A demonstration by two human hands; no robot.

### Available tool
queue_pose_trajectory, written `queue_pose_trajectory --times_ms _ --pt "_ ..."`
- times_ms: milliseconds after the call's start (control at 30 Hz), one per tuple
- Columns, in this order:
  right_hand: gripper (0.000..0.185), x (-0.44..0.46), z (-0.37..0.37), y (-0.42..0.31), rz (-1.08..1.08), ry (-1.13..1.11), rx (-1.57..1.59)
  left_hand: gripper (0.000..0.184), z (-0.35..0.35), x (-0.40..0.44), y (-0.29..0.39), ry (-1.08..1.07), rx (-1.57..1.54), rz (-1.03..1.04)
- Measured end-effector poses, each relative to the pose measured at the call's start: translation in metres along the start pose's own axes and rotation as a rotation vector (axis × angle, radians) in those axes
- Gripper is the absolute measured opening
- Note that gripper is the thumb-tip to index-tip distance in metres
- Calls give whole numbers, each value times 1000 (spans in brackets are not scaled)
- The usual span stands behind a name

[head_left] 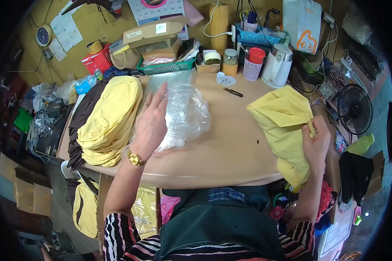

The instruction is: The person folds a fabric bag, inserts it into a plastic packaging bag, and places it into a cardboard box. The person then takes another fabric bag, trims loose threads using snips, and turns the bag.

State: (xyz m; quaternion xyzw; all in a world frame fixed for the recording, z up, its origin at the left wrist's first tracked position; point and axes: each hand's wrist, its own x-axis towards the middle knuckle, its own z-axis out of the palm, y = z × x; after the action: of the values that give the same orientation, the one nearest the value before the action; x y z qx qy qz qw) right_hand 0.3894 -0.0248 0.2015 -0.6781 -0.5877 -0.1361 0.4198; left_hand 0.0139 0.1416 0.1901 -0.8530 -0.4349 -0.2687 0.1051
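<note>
My left hand (151,124), with a gold watch on its wrist, is stretched out flat with straight fingers over the left edge of a pile of clear plastic bags (185,115). Whether the palm touches the plastic is hidden. At the table's right side my right hand (317,137) is closed on a yellow cloth piece (279,114), which hangs partly folded from the thumb and fingers. Left of the plastic lies a thick stack of folded yellow cloth (111,117), with dark brown cloth (83,117) along its far side.
Small snips (233,92) lie on the brown table (231,143). Along the back stand a green basket (167,66), jars (230,61), a purple cup (251,69) and a white kettle (277,65). A black fan (355,108) is at right. An open carton (144,209) sits below the table.
</note>
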Motion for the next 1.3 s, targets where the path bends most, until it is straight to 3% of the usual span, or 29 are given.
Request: queue_pose_trajectory --times_ms 33,67,100,267,367,433,467,500,533,667,733,833,867,900,933,967,1000,1067,1100,1167,1233,1267,1300 --pt "15 0 2 -9 -41 5 31 56 -1 3 5 35 63 81" --pt "16 -1 9 -19 -48 44 84 65 -7 8 11 -104 9 14" --pt "16 -2 17 -29 -51 47 86 65 -10 13 16 -100 11 14" --pt "18 -5 74 -78 -112 104 252 77 -20 38 48 32 98 200" --pt "17 -5 115 -105 -175 -46 424 77 -26 49 69 -1 45 355" --pt "17 -8 163 -115 71 -271 949 63 -21 47 88 -78 13 495" --pt "18 -8 180 -121 195 -349 1131 63 -14 42 96 -75 16 496" --pt "18 -9 190 -128 257 -375 1227 56 -4 35 103 -116 84 652" --pt "19 -9 198 -135 290 -364 1288 50 -1 28 107 -156 155 806" --pt "21 -2 195 -150 235 -153 1336 51 -7 -8 113 -65 186 914" --pt "22 6 188 -149 182 -42 1324 35 -16 -22 83 369 123 783" --pt "24 16 184 -119 123 47 1176 9 -12 -21 33 531 33 225" --pt "25 20 186 -97 122 41 1047 13 -4 -21 19 535 -100 69" --pt "27 21 188 -66 122 16 842 13 6 -27 18 529 -103 72" --pt "30 22 189 -36 118 -9 637 15 16 -40 21 204 -326 -48" --pt "30 33 173 -32 218 17 684 16 26 -54 27 -127 -540 -168" --pt "30 43 157 -27 318 49 734 14 41 -67 46 -125 -720 -148" --pt "30 57 86 -73 501 132 1149 14 67 -92 95 -212 -1036 -181" --pt "32 52 77 -78 162 22 281 16 74 -98 110 -302 -1166 -228" --pt "35 32 85 -53 -233 -260 47 18 77 -93 129 -363 -1224 -258" --pt "40 6 121 -14 -240 -605 595 20 81 -95 134 -426 -1276 -284" --pt "43 2 135 -10 -221 -799 501 20 87 -100 133 -450 -1239 -305" --pt "43 0 149 -6 -218 -799 494 20 94 -106 131 -471 -1200 -329"
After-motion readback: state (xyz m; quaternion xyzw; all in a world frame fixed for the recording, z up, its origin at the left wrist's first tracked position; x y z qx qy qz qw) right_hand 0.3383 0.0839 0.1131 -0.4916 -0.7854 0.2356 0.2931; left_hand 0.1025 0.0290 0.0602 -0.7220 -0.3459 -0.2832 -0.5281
